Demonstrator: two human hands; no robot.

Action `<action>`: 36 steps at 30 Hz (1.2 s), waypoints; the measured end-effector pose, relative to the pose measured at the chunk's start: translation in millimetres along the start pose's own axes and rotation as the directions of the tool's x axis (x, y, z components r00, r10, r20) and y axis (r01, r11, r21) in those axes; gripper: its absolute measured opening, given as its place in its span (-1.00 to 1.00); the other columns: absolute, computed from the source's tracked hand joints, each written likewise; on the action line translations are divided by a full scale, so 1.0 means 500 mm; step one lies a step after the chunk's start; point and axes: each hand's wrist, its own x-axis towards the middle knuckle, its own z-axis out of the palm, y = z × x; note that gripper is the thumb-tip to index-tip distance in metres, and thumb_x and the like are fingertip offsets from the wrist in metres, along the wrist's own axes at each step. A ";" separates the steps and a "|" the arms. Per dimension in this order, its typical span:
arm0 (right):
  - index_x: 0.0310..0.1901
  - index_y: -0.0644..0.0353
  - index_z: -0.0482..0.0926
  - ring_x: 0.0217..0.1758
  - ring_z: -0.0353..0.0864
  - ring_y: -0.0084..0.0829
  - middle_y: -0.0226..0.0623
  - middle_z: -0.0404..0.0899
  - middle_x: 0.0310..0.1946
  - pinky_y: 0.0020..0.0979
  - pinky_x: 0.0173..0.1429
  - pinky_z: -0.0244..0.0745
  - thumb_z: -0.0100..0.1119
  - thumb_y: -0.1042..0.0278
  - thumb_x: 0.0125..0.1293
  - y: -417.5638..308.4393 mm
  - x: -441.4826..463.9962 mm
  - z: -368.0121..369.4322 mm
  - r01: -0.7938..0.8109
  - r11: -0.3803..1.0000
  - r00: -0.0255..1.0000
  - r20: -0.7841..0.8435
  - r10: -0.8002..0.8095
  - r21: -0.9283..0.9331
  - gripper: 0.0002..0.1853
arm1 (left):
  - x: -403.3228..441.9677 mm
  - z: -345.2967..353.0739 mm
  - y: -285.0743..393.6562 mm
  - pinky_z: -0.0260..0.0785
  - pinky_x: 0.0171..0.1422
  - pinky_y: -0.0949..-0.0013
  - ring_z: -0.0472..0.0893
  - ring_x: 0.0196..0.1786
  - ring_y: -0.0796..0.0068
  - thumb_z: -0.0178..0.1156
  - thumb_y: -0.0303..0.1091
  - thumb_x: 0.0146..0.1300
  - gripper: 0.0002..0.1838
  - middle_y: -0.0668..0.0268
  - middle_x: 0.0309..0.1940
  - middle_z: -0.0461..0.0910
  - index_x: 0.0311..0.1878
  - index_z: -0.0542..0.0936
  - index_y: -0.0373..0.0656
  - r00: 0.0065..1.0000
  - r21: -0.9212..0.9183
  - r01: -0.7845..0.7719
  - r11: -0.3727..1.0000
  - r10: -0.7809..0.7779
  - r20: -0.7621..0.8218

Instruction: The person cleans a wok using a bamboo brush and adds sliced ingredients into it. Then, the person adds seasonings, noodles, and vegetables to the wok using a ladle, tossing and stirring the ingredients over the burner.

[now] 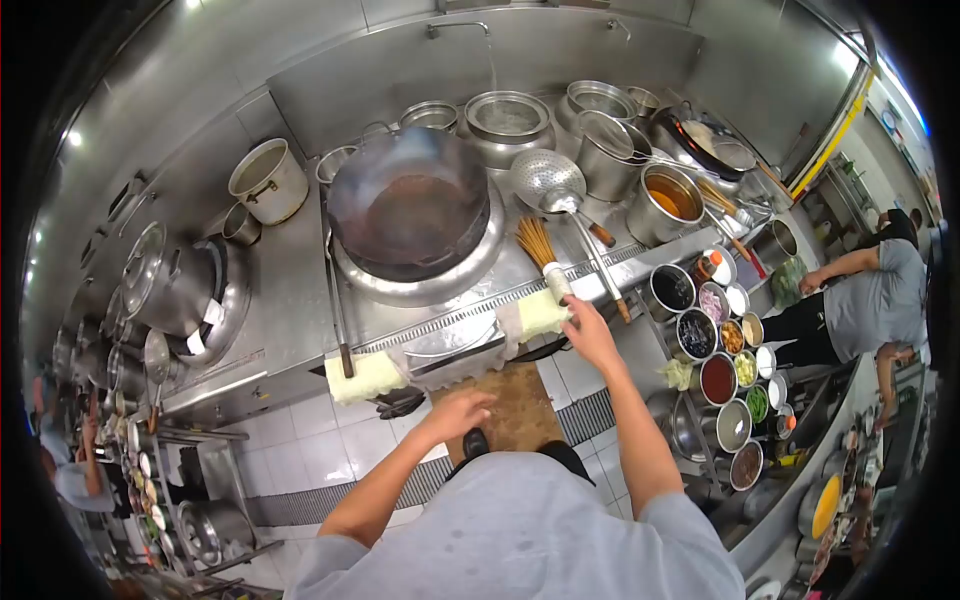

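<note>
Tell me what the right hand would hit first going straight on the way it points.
For the right hand, most likely the white handle of the bamboo brush, right by its fingers; whether they touch is unclear.

Pale grey shirt [510, 530], short loose sleeves [665, 525], a few darker spots [456, 546]; black trousers [567, 456], one dark rounded shoe [475, 443].

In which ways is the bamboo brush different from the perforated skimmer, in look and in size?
The bamboo brush has thin brown bristles; the perforated skimmer has a round metal bowl full of holes. The brush's bristle end is narrow, while the skimmer's bowl is clearly wider. Both are to the right of the big wok.
</note>
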 end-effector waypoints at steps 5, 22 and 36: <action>0.38 0.15 0.26 0.22 0.45 0.04 0.00 0.37 0.19 0.02 0.20 0.48 0.27 0.14 0.25 0.164 0.200 0.139 -0.207 0.779 0.960 0.032 0.279 -0.591 -0.29 | -0.004 -0.106 -0.025 0.42 0.23 0.18 0.59 0.09 0.11 0.21 -0.26 0.33 -0.62 0.13 0.07 0.61 0.19 0.58 -0.08 0.972 -0.039 0.070 0.997 -0.077 -0.223; 0.28 0.22 0.42 0.21 0.56 0.10 0.09 0.56 0.17 -0.03 0.27 0.45 0.21 -0.11 0.23 0.307 0.712 -0.079 -0.320 0.916 0.931 0.098 0.351 -0.240 -0.30 | 0.112 -0.142 0.017 0.48 0.07 0.23 0.65 -0.05 0.16 0.30 -0.38 0.24 -0.66 0.13 -0.03 0.66 0.10 0.63 -0.18 0.817 -0.126 0.379 0.917 -0.395 -0.420; 0.40 -0.16 0.35 0.05 0.63 0.08 0.01 0.57 0.10 0.01 0.16 0.53 0.35 0.09 0.12 -0.198 0.632 0.057 0.463 0.789 0.793 0.587 -0.164 -0.404 -0.24 | 0.161 -0.253 -0.040 0.29 0.41 0.12 0.41 0.33 0.00 0.27 -0.44 0.22 -0.61 0.03 0.29 0.43 0.15 0.61 -0.12 0.719 0.107 0.249 0.962 -0.110 -0.686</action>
